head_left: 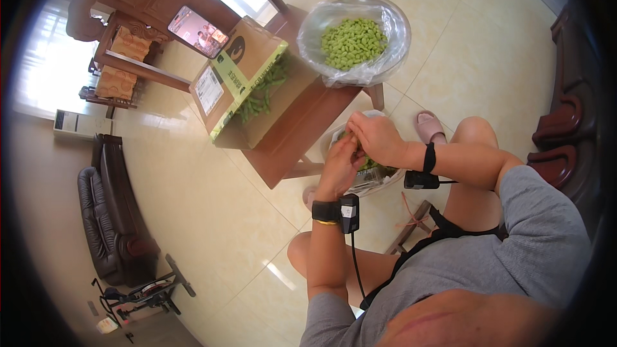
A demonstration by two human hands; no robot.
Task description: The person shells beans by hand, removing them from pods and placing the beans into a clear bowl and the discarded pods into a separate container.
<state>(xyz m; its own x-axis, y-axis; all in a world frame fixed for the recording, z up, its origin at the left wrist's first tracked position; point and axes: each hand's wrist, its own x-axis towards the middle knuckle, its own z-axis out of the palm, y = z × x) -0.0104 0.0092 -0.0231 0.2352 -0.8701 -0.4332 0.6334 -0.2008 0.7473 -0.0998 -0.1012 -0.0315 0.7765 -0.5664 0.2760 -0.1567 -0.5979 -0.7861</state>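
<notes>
My left hand [337, 168] and my right hand [380, 140] meet fingertip to fingertip, both closed in a pinch. A bit of green between them looks like a bean pod, mostly covered by the fingers. Just below, a plastic-lined container [379, 186] holds green pods or hulls, partly hidden by my hands. Beyond them, a round bowl lined with clear plastic [400, 32] contains many shelled green beans [353, 43]. Left of the bowl, an open cardboard box [257, 125] lies with whole green pods [265, 93] inside it.
Bowl and box rest on a low brown wooden bench [276, 166]. A phone [198, 32] with a lit screen leans at the box's far side. Dark sofas stand at left [109, 218] and right [565, 90]. Pink slippers [427, 127] are on my feet, on the tiled floor.
</notes>
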